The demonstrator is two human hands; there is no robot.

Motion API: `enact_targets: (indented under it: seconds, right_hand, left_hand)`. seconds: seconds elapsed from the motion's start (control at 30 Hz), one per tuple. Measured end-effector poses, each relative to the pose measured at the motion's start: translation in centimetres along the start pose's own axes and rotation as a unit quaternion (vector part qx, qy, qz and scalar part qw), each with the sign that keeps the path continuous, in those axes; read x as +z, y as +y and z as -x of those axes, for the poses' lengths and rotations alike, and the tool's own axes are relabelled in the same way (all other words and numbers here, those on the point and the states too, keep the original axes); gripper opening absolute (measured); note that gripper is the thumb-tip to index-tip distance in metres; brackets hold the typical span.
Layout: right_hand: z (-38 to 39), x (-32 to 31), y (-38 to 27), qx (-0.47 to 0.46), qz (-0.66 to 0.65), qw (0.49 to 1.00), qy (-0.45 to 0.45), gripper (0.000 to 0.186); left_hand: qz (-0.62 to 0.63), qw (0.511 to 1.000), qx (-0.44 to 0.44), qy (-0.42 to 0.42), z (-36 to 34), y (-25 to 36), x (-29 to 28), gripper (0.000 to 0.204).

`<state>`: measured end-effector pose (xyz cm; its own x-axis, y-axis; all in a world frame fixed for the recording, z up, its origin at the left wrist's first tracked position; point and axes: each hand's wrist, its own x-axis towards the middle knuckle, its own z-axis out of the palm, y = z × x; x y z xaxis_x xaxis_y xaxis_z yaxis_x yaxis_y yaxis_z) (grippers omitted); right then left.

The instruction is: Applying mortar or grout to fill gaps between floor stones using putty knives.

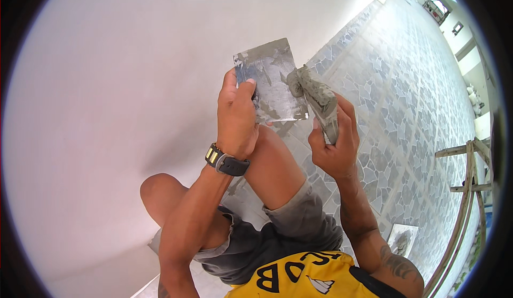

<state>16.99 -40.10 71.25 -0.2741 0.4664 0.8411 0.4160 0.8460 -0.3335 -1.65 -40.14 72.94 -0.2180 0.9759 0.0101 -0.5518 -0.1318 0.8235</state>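
My left hand, with a watch on its wrist, grips a flat rectangular metal plate by its left edge, thumb on top. Grey wet mortar is smeared along the plate's edges and lumped at its right side. In my right hand is a putty knife, closed in the fingers and tilted up to the left. Mortar coats most of its blade, whose tip meets the lump at the plate's right edge. Its handle is mostly hidden by my fingers.
A white wall rises close on my left. The floor has grey stone-pattern tiles. At the lower right lies a pale board with a heap of mortar. Wooden trestle-like bars stand farther right. My bent knees are below the plate.
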Motion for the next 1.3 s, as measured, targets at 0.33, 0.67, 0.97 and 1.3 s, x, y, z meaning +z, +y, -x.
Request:
enact_targets:
  seconds: [0.33,0.67,0.97,1.3]
  right_hand:
    - [3.3,0.0,2.5,0.017,0.098,0.993,-0.056,0.066]
    - [4.1,-6.1,3.8,0.46,-0.132,0.874,-0.089,0.033]
    - [4.2,-5.8,3.3,0.542,-0.277,0.782,-0.134,0.032]
    - [5.5,-5.8,6.2,0.559,-0.316,0.763,-0.068,0.027]
  left_hand:
    - [-0.053,0.997,0.048,-0.02,0.7,-1.5,-0.3,0.031]
    - [-0.401,0.861,0.312,0.005,0.4,-3.5,1.7,0.036]
    - [-0.494,0.713,0.497,-0.014,-1.2,-8.6,2.3,0.045]
    - [-0.536,0.689,0.472,-0.126,-0.9,-11.3,4.2,0.065]
